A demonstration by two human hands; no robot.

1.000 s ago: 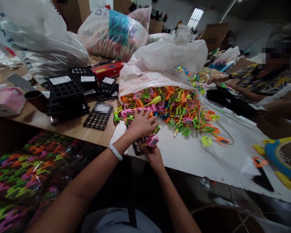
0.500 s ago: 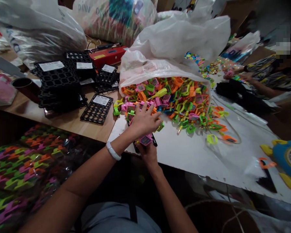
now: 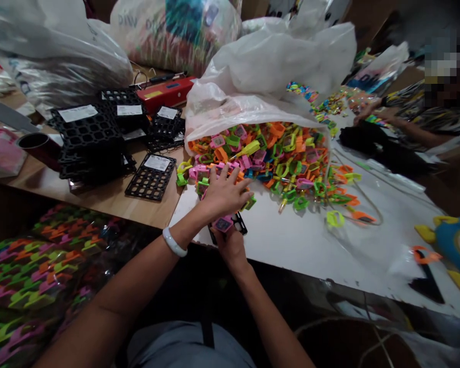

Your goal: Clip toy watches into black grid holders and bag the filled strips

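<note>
White tabletop (image 3: 291, 243) carries a translucent plastic bag (image 3: 253, 105) on its side, brimming with colourful plastic pieces (image 3: 270, 158) that spill from its mouth. Near the edge, a black grid tray (image 3: 243, 225) lies partly hidden beneath both hands. Left hand (image 3: 223, 198) spreads over it, fingers splayed, contact unclear; right hand (image 3: 232, 248) has its fingers grasping a pink piece (image 3: 223, 224) above the tray's near end.

The right hand (image 3: 232, 249) grips a pink piece (image 3: 223, 224) near the spread left hand (image 3: 223, 197).
</note>
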